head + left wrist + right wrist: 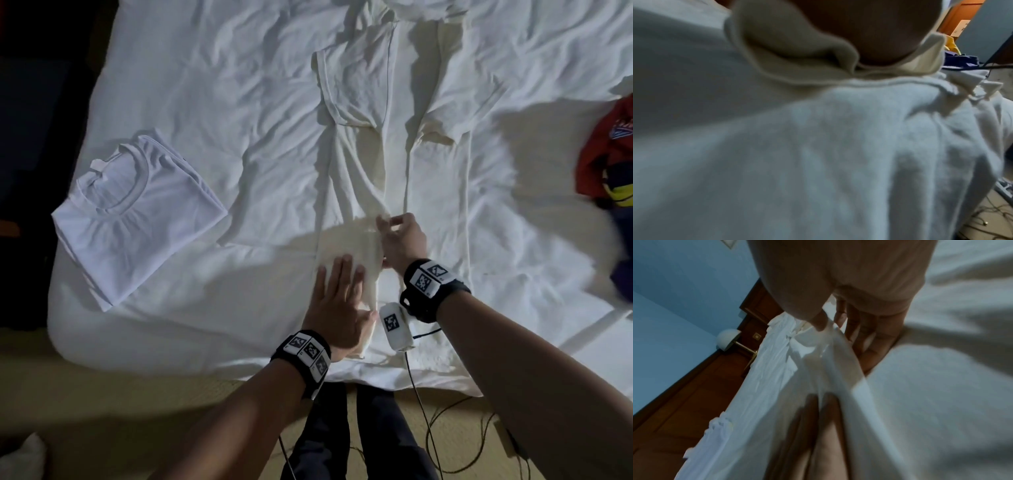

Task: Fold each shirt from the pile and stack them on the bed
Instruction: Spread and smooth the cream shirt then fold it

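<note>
A cream shirt (359, 164) lies lengthwise on the white bed (222, 85), its sides folded inward into a narrow strip. My left hand (337, 294) lies flat with straight fingers and presses the strip's near end. Just beyond it, my right hand (394, 229) pinches the folded edge of the cream shirt (830, 353) between thumb and fingers (820, 324). The left wrist view shows only my palm (859, 32) on the cream hem (797, 53). A folded white shirt (137, 212) rests at the bed's left corner.
A heap of red, yellow and blue clothes (609, 154) sits at the bed's right edge. Cables (445, 428) trail over the floor below the near edge of the bed. My legs (359, 445) stand against that edge.
</note>
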Tool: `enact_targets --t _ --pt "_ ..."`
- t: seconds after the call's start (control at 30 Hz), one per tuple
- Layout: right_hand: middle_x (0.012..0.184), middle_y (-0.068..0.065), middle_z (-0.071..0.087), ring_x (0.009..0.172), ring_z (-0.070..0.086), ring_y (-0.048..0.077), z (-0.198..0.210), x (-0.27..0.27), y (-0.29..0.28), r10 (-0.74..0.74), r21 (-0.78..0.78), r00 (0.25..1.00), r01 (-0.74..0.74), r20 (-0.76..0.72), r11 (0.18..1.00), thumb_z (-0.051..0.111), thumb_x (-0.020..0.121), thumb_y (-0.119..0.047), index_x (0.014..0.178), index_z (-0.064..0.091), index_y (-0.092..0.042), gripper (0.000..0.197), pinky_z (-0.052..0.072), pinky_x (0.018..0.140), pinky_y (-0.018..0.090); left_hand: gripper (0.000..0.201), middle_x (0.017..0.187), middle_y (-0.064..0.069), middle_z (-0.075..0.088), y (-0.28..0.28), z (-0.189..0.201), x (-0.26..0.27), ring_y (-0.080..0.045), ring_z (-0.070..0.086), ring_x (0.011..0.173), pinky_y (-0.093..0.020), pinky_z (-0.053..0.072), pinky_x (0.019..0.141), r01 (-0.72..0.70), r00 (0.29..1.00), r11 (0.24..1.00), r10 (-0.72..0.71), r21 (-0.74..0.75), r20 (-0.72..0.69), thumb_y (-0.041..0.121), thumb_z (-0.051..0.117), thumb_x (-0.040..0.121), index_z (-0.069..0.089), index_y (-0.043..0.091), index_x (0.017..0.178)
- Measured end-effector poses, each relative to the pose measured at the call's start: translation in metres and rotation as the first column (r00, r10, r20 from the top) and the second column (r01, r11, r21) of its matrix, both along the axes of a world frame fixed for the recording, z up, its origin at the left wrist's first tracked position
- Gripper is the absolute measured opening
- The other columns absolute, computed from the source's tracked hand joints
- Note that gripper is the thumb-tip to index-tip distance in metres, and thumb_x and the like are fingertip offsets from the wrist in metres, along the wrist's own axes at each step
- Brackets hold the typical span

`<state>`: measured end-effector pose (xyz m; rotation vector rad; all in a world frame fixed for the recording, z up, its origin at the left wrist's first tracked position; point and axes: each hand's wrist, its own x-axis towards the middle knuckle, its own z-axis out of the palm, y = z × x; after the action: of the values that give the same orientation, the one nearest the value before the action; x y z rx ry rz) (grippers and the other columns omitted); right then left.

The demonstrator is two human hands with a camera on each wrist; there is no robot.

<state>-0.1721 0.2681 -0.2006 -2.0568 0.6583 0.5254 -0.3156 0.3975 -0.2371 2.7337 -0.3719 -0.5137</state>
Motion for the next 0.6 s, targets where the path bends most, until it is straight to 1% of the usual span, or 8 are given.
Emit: enact_targets --t 0.13,0.2,0.27,0.3,0.4,0.43,0.5,0.6 --pt "0.102 0.008 0.066 0.073 0.066 0.020 0.003 -0.021 -0.001 0.092 -0.070 0.996 -0.091 0.015 0.993 0.066 0.094 -0.021 0.119 0.048 -0.016 0.031 0.049 0.049 0.020 0.065 0.166 -0.025 0.020 0.011 -0.006 -0.005 -0.040 0.015 0.156 -0.062 0.020 0.121 0.088 0.994 0.992 -0.081 -0.085 0.077 0.035 0.037 0.101 0.034 0.001 0.156" --pt "0.119 0.012 0.060 0.096 0.060 0.029 0.004 -0.034 -0.001 0.203 -0.280 0.965 -0.152 0.164 0.948 0.055 0.091 -0.009 0.129 0.044 -0.014 0.040 0.047 0.070 0.027 0.054 0.163 -0.022 0.032 0.021 -0.004 -0.008 -0.040 0.023 0.154 -0.062 0.024 0.121 0.042 0.989 0.989 -0.021 -0.139 0.149 0.027 0.037 0.100 0.046 0.006 0.150" --pt "0.145 0.018 0.045 0.130 0.044 0.039 0.000 -0.048 0.008 0.469 -0.517 0.849 -0.297 0.242 0.803 0.053 0.087 -0.010 0.144 0.038 -0.011 0.059 0.043 0.104 0.044 0.052 0.154 -0.020 0.044 0.031 0.003 -0.008 -0.040 0.038 0.145 -0.061 0.032 0.115 -0.114 0.978 0.990 0.126 -0.079 0.168 0.027 0.041 0.096 0.053 0.012 0.145" --pt "0.160 0.017 0.031 0.146 0.030 0.038 -0.003 -0.055 0.016 0.609 -0.576 0.759 -0.398 0.230 0.714 0.051 0.092 -0.018 0.153 0.031 -0.011 0.064 0.031 0.118 0.049 0.052 0.145 -0.019 0.052 0.036 0.007 -0.007 -0.039 0.048 0.134 -0.058 0.039 0.107 -0.210 0.963 0.978 0.210 -0.019 0.168 0.031 0.042 0.096 0.055 0.013 0.143" --pt "0.170 0.010 -0.007 0.157 -0.008 0.030 -0.020 -0.075 0.027 0.886 -0.616 0.450 -0.667 0.117 0.420 0.032 0.104 -0.042 0.163 0.012 -0.013 0.069 0.004 0.127 0.053 0.047 0.108 -0.013 0.061 0.046 0.009 -0.002 -0.036 0.057 0.098 -0.049 0.044 0.082 -0.422 0.900 0.906 0.413 0.034 0.141 0.046 0.047 0.095 0.061 0.015 0.127" --pt "0.170 0.008 -0.011 0.156 -0.013 0.027 -0.030 -0.079 0.024 0.894 -0.602 0.443 -0.698 0.063 0.388 0.027 0.105 -0.048 0.163 0.007 -0.014 0.070 0.001 0.126 0.053 0.041 0.101 -0.012 0.062 0.048 0.008 0.001 -0.036 0.058 0.093 -0.049 0.045 0.079 -0.454 0.885 0.891 0.448 0.020 0.123 0.045 0.051 0.091 0.062 0.017 0.119" --pt "0.170 0.003 -0.016 0.155 -0.019 0.023 -0.044 -0.086 0.015 0.832 -0.560 0.554 -0.698 -0.028 0.446 0.016 0.104 -0.057 0.163 -0.003 -0.017 0.073 -0.005 0.125 0.053 0.029 0.095 -0.011 0.063 0.049 0.008 0.006 -0.038 0.060 0.092 -0.051 0.045 0.078 -0.497 0.866 0.868 0.495 0.011 0.075 0.035 0.061 0.083 0.060 0.019 0.108" --pt "0.170 0.010 -0.012 0.156 -0.018 0.026 -0.038 -0.091 0.012 0.726 -0.574 0.688 -0.592 0.005 0.565 0.015 0.104 -0.054 0.162 -0.005 -0.013 0.074 -0.009 0.125 0.051 0.039 0.109 -0.013 0.059 0.048 0.019 0.013 -0.039 0.055 0.105 -0.054 0.044 0.085 -0.551 0.834 0.832 0.550 0.066 0.039 0.019 0.071 0.076 0.060 0.018 0.114"
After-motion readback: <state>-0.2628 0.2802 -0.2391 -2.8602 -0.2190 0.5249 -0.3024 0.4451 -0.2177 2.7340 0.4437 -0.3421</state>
